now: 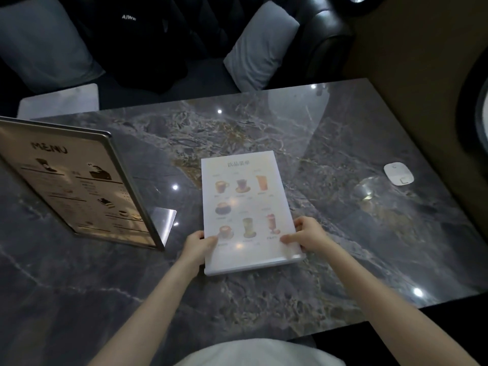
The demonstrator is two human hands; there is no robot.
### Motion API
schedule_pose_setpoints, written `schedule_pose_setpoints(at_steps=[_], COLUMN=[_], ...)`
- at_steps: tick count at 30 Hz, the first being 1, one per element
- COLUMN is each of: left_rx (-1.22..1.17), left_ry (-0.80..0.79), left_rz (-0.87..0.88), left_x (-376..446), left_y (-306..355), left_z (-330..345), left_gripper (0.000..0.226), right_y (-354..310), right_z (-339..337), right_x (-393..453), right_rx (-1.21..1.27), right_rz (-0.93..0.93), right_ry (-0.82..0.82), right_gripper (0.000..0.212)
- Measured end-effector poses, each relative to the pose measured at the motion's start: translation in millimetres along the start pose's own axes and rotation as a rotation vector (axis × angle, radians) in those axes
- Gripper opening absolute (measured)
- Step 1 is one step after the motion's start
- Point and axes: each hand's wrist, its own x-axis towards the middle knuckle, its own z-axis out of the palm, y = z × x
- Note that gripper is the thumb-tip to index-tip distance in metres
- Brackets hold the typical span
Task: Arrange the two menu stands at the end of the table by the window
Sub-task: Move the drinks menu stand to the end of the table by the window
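On the glossy dark grey marble table [264, 299], ceiling lights reflect as bright dots. Left hand [196, 244] and right hand [307, 235] pinch the near corners of the white drinks menu stand [245, 204], mid-table. The dark metal-framed MENU stand [76, 186] stands tilted at left. A small white oval device [398, 173] sits right. Black leather sofa [324, 35] with grey cushions [260, 48] beyond.
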Motion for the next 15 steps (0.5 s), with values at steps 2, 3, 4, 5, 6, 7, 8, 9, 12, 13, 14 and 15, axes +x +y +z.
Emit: schedule_pose_setpoints(at_steps=[2,3,4,5,6,7,8,9,12,13,14,15], left_rx=[-0.049,-0.063,-0.076,-0.081,-0.076,-0.059,-0.037,-0.017,0.019,0.032,0.043,0.049], left_ry=[-0.014,-0.009,-0.003,0.004,0.01,0.011,0.009,0.009,0.03,0.033,0.032,0.024], left_rz=[0.014,0.023,0.027,0.035,0.046,0.063,0.086,0.116,0.21,0.241,0.272,0.301], left_x=[-2.7,-2.8,-3.4,-4.0,-4.6,-3.9,-3.2,-2.4,-0.4,-0.2,-1.5,-1.5], left_y=[0.3,-0.5,-0.9,-1.4,-1.2,-1.5,-0.6,1.2,9.8,13.2,18.1,22.7], left_z=[1.0,0.7,0.3,-0.8,-2.0,-3.9,-6.3,-8.6,-12.8,-13.7,-14.4,-14.7], left_gripper=[0.014,0.017,0.021,0.023,0.025,0.025,0.025,0.023,0.016,0.015,0.013,0.012], right_y=[-1.6,-2.9,-4.7,-6.2,-7.3,-7.8,-8.4,-9.3,-12.2,-13.3,-14.1,-14.7], right_z=[-1.1,-1.4,-1.5,-1.3,-0.8,0.1,1.3,2.7,7.5,9.0,10.0,10.3], right_x=[-1.3,-2.7,-4.9,-7.1,-9.5,-12.3,-15.3,-19.2,-31.3,-36.1,-40.7,-45.5], right_rx=[0.007,0.002,-0.004,-0.006,-0.005,0.0,0.007,0.018,0.067,0.104,0.143,0.173], right_rz=[0.017,0.017,0.015,0.01,0.002,-0.006,-0.012,-0.02,-0.062,-0.08,-0.098,-0.118], right_ry=[-0.022,-0.027,-0.027,-0.023,-0.017,-0.01,-0.003,0.005,0.039,0.055,0.078,0.104], right_gripper=[0.042,0.04,0.038,0.036,0.036,0.037,0.038,0.039,0.044,0.045,0.046,0.046])
